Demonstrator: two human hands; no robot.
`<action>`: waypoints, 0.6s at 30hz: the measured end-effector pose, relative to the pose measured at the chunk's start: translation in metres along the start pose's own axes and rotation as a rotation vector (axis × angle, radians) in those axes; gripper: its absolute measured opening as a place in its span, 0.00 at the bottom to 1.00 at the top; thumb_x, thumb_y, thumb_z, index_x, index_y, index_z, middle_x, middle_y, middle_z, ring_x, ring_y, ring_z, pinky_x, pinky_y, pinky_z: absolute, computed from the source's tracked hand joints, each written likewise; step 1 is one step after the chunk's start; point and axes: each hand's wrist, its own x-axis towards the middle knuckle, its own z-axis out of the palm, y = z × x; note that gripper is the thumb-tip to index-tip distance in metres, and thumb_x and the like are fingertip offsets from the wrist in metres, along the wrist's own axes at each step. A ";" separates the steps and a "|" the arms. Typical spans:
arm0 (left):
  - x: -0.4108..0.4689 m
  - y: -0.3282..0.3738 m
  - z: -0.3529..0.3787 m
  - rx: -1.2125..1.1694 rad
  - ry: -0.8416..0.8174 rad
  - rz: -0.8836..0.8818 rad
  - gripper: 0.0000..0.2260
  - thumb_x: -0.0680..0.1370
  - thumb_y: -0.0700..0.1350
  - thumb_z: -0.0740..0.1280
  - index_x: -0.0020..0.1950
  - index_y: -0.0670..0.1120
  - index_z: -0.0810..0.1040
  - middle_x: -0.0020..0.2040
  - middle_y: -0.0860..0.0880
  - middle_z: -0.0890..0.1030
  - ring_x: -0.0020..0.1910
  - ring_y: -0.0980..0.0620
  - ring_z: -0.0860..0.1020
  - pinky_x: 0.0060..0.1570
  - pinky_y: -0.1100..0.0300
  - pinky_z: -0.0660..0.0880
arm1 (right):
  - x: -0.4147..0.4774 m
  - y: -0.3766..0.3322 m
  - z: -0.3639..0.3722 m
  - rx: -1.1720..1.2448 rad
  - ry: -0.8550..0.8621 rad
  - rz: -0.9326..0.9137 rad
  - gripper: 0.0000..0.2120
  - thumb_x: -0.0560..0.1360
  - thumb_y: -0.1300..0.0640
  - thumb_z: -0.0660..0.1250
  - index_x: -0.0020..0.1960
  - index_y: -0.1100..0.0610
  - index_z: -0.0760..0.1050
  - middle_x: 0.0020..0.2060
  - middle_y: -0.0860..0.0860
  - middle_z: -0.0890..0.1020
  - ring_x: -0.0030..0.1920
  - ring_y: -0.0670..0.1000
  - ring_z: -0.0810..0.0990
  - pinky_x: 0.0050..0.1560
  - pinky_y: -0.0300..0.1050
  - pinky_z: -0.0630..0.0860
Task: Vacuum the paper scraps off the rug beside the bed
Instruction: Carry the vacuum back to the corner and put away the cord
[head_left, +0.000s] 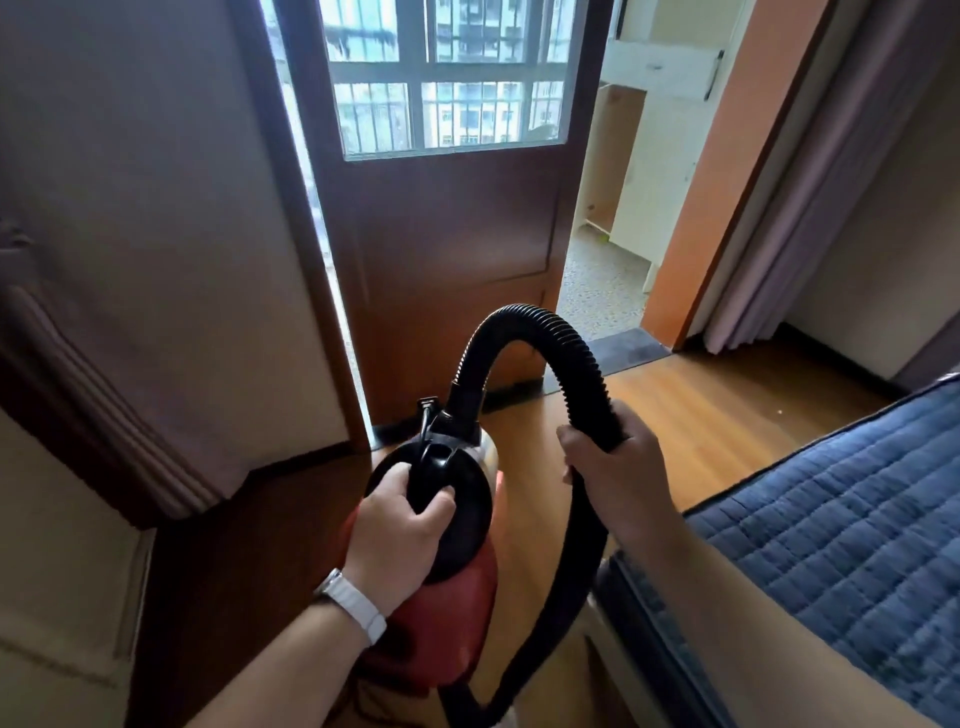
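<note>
Both our hands are on the vacuum, and the rug is nowhere in sight.
Our left hand (400, 525) is curled round the black top handle (431, 467) of the red canister vacuum cleaner (447, 592). Our right hand (613, 467) is wrapped round the black ribbed plastic hose (524, 322). The hose arches up from the canister's top, bends over and runs down through the right fist. Its long axis then drops between the canister and the bed with the blue quilted cover (831, 519) on our right, and the nozzle end is out of frame. Neither rug nor paper scraps show on the pale wooden plank floor (701, 415). We judge that the right hand, nearer the bed, must steer the nozzle that way.
</note>
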 end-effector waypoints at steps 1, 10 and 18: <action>0.018 0.000 0.006 0.014 -0.004 -0.006 0.07 0.73 0.47 0.70 0.40 0.45 0.75 0.32 0.47 0.80 0.28 0.47 0.78 0.28 0.48 0.78 | 0.020 0.006 0.005 0.012 0.007 0.012 0.07 0.73 0.59 0.71 0.40 0.54 0.73 0.28 0.52 0.78 0.33 0.62 0.81 0.33 0.51 0.77; 0.183 0.016 0.046 -0.004 -0.026 -0.008 0.07 0.73 0.46 0.71 0.38 0.49 0.75 0.29 0.49 0.79 0.26 0.50 0.76 0.27 0.50 0.75 | 0.186 0.018 0.039 0.029 0.036 0.033 0.06 0.72 0.58 0.71 0.40 0.53 0.74 0.27 0.52 0.79 0.30 0.55 0.81 0.36 0.51 0.79; 0.337 0.010 0.097 -0.040 -0.180 0.006 0.06 0.73 0.46 0.71 0.38 0.50 0.76 0.29 0.52 0.79 0.27 0.53 0.77 0.27 0.51 0.75 | 0.316 0.048 0.059 0.003 0.143 0.025 0.09 0.73 0.61 0.71 0.39 0.49 0.75 0.26 0.51 0.78 0.27 0.54 0.79 0.32 0.50 0.76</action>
